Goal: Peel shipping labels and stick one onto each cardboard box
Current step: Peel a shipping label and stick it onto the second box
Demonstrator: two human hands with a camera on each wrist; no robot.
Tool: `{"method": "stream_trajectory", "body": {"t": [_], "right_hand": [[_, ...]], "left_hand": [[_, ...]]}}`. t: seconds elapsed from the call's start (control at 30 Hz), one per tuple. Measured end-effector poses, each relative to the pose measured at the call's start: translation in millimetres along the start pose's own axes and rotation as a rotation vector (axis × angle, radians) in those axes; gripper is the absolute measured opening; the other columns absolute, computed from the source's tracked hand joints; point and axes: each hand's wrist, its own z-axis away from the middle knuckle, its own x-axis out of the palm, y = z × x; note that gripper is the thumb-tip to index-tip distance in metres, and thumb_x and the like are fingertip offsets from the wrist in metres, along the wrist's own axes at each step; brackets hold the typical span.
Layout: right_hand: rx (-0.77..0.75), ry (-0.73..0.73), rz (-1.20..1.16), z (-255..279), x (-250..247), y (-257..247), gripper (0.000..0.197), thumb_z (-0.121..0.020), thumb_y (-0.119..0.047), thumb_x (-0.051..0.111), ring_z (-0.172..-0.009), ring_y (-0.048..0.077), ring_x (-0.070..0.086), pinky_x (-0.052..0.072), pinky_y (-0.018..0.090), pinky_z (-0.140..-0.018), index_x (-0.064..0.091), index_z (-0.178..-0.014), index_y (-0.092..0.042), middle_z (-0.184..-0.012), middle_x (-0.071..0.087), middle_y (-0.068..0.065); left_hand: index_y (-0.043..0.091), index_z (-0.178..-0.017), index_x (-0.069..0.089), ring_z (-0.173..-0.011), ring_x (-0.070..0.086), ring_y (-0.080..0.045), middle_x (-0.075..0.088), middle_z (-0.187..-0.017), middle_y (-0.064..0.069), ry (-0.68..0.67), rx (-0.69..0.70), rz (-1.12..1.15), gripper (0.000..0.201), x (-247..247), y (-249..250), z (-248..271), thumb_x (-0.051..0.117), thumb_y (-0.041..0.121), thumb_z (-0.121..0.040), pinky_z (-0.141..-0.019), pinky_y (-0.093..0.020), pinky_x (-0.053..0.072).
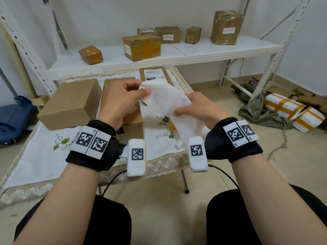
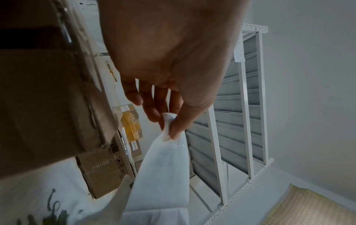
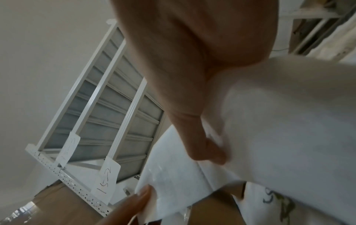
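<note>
A white label strip (image 1: 164, 98) hangs curled above three brown boxes (image 1: 70, 103) (the far one (image 1: 155, 75) already labelled) on the table.

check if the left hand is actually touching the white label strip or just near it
Touching. In the left wrist view the left hand pinches the top corner of the white label strip between thumb and fingertip; the head view agrees.

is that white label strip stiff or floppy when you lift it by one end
Probably floppy: the white label strip curves and twists between the left hand and right hand, and its free end droops toward the tablecloth. Likely very light, since a fingertip pinch holds its corner up in the left wrist view. It looks easy to crease.
</note>
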Motion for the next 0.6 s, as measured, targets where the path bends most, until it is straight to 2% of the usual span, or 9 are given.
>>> {"method": "stream_trajectory", "body": {"t": [0.1, 0.17, 0.27, 0.37, 0.43, 0.5, 0.53, 0.6], "right_hand": [[0.002, -0.006, -0.082, 1.2, 2.8, -1.4, 0.019, -0.083, 0.0, 0.073, -0.087, 0.029, 0.076, 0.064, 0.041, -0.078, 0.075, -0.1, -0.008, -0.096, 0.079, 0.01], [0.006, -0.015, -0.123, 1.6, 5.6, -2.2, 0.021, -0.083, 0.001, 0.075, -0.083, 0.026, 0.076, 0.064, 0.038, -0.074, 0.074, -0.1, -0.01, -0.095, 0.079, 0.008], [0.009, -0.029, -0.153, 2.1, 7.5, -4.0, 0.019, -0.077, -0.003, 0.084, -0.082, 0.026, 0.076, 0.063, 0.041, -0.078, 0.075, -0.092, -0.011, -0.088, 0.079, 0.007], [0.001, -0.062, -0.168, 3.6, 8.3, -5.0, 0.019, -0.073, -0.006, 0.089, -0.071, 0.017, 0.073, 0.061, 0.034, -0.071, 0.075, -0.084, -0.014, -0.076, 0.077, 0.001], [0.006, -0.044, -0.131, 2.5, 9.0, -3.4, 0.021, -0.071, -0.009, 0.091, -0.074, 0.02, 0.074, 0.062, 0.037, -0.075, 0.076, -0.086, -0.011, -0.08, 0.078, 0.005], [0.014, 0.001, -0.059, -0.1, 10.1, -1.7, 0.029, -0.068, -0.013, 0.093, -0.086, 0.028, 0.075, 0.061, 0.045, -0.087, 0.077, -0.092, -0.006, -0.09, 0.078, 0.011], [0.021, 0.025, -0.013, -1.6, 10.9, -0.9, 0.033, -0.068, -0.015, 0.093, -0.09, 0.03, 0.074, 0.059, 0.046, -0.089, 0.076, -0.094, -0.005, -0.093, 0.078, 0.013], [0.032, 0.065, 0.077, -5.0, 11.7, 0.7, 0.036, -0.069, -0.017, 0.093, -0.091, 0.03, 0.072, 0.058, 0.042, -0.083, 0.074, -0.097, -0.004, -0.097, 0.075, 0.013]], "left_hand": [[0.023, -0.09, 0.077, -0.072, 0.062, 0.001, 0.073, -0.079, 0.015, 0.004, -0.003, 0.008, 0.011, -0.1, 0.1, 0.2, 0.071, 0.013, -0.091, -0.067, -0.017, 0.047], [0.022, -0.092, 0.077, -0.068, 0.061, 0.003, 0.072, -0.081, 0.012, 0.007, -0.002, 0.01, 0.01, 0.4, 0.2, 0.2, 0.071, 0.013, -0.092, -0.067, -0.017, 0.048], [0.02, -0.094, 0.077, -0.064, 0.061, 0.007, 0.073, -0.08, 0.013, -0.001, 0.012, 0.003, 0.012, 1.2, 0.2, 0.5, 0.07, 0.011, -0.092, -0.061, -0.012, 0.047], [0.024, -0.09, 0.077, -0.066, 0.062, 0.007, 0.073, -0.079, 0.016, -0.002, 0.014, 0.012, 0.015, 0.1, 0.2, 0.5, 0.07, 0.011, -0.092, -0.061, -0.01, 0.047], [0.029, -0.087, 0.076, -0.069, 0.062, 0.005, 0.073, -0.078, 0.017, 0.009, 0.007, 0.004, 0.017, -1.4, -0.4, -0.1, 0.07, 0.014, -0.092, -0.068, -0.015, 0.049], [0.029, -0.087, 0.076, -0.072, 0.062, 0.004, 0.073, -0.079, 0.017, 0.012, 0.007, -0.008, 0.016, -2.1, -1.0, -0.6, 0.07, 0.014, -0.092, -0.071, -0.017, 0.05], [0.026, -0.087, 0.076, -0.069, 0.062, 0.005, 0.072, -0.079, 0.016, 0.008, 0.013, -0.007, 0.016, -1.6, -1.2, -0.7, 0.071, 0.012, -0.091, -0.067, -0.015, 0.049], [0.019, -0.091, 0.076, -0.063, 0.061, 0.011, 0.072, -0.078, 0.014, -0.007, 0.025, -0.015, 0.013, 0.7, -1.0, -0.4, 0.071, 0.008, -0.091, -0.058, -0.008, 0.045]]}}
